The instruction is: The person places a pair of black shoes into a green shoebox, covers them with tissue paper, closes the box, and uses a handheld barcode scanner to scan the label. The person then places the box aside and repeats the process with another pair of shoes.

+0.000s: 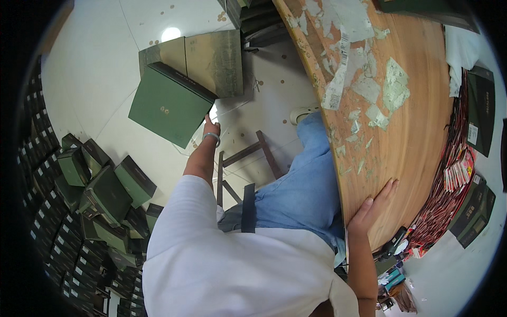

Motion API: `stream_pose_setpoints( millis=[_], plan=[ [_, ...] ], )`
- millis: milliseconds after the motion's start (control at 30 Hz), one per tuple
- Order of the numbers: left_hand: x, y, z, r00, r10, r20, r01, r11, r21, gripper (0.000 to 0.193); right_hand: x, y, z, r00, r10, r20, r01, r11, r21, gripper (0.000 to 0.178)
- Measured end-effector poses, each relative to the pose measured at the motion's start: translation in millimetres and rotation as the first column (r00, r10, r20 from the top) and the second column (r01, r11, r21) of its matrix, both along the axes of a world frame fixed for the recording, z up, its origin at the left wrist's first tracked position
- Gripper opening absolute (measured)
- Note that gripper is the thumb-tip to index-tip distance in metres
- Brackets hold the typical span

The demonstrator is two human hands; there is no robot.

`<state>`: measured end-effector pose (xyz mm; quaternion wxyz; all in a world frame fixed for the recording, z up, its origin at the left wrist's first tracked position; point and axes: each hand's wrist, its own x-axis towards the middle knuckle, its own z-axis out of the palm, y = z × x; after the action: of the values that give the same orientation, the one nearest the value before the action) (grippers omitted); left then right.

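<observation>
My left hand point(211, 127) grips a flat dark-green box point(163, 108) by its near right corner, out to my left. Some of the fingers are hidden under that box. A small pale emblem marks its green face, and a black spine runs along its far edge. Behind and partly beneath it is a worn olive-brown carton point(214, 61) with a seam across its top; whether the two touch I cannot tell. My right hand point(374, 206) lies flat on the wooden table point(417, 142), fingers stretched out, holding nothing.
Torn paper scraps point(364, 79) stick to the table top. Many dark-green boxes point(105, 195) are heaped and stacked at left. A wooden stool frame point(245, 153) stands near my legs. Beyond the table lie bundled red cords point(446, 195) and more dark boxes point(479, 108).
</observation>
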<state>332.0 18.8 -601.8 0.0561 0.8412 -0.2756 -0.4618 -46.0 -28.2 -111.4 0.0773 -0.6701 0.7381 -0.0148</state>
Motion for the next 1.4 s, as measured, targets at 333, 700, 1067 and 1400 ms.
stream_pose_setpoints(
  millis=[333, 700, 1067, 1400],
  plan=[
    [18, -75, 100, 0.697, 0.452, 0.557, -0.191, 0.865, -0.464, 0.020, -4, 5, -1, 1.000, -0.007, -0.006, 0.007, 0.998, -0.055, 0.065],
    [148, -40, 284, 0.871, 0.481, 0.096, -0.225, 0.565, -0.793, 0.037, -20, 29, -6, 0.984, -0.092, 0.152, 0.120, 0.975, -0.188, 0.069],
    [68, -7, 565, 0.931, 0.360, 0.065, -0.044, 0.285, -0.957, 0.036, -313, 225, 19, 0.321, -0.947, 0.028, 0.907, 0.298, -0.299, 0.071],
    [-56, -44, 800, 0.624, -0.114, 0.773, 0.775, -0.034, -0.630, 0.043, -446, 353, -14, -0.074, -0.985, 0.157, 0.964, -0.111, -0.240, 0.080]
  ],
)
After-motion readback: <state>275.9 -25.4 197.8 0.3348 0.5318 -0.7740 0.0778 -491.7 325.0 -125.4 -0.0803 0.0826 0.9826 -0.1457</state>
